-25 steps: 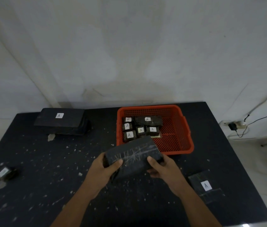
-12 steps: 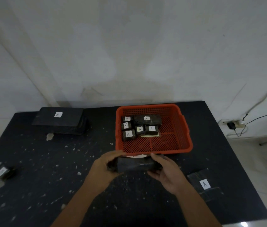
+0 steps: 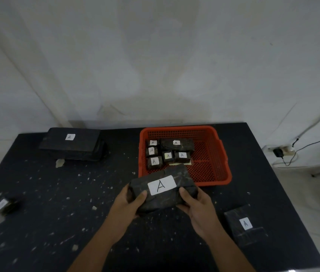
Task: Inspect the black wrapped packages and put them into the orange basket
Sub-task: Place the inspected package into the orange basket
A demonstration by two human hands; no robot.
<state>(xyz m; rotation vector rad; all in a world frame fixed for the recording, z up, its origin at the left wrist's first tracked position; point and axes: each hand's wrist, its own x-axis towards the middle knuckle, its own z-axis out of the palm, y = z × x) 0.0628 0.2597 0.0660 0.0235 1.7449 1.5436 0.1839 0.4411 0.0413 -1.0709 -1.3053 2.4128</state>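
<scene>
I hold a black wrapped package (image 3: 174, 199) with both hands just in front of the orange basket (image 3: 223, 154). Its white label marked A faces up. My left hand (image 3: 127, 205) grips its left end and my right hand (image 3: 196, 205) grips its right end. Several smaller black packages (image 3: 168, 152) with A labels lie in the basket's left half. Another labelled package (image 3: 243, 224) lies on the table at the right. A large one (image 3: 73, 143) sits at the back left, and a small one (image 3: 3, 206) lies at the far left.
The black table (image 3: 57, 203) is speckled with white flecks and chips. A white wall rises behind it. A power strip with a plug and cables (image 3: 281, 152) lies on the floor at the right, beyond the table's edge.
I have turned the package over in my hands: a second ago its scuffed plain side faced up, then it stood edge-on, and now its labelled side faces up.
</scene>
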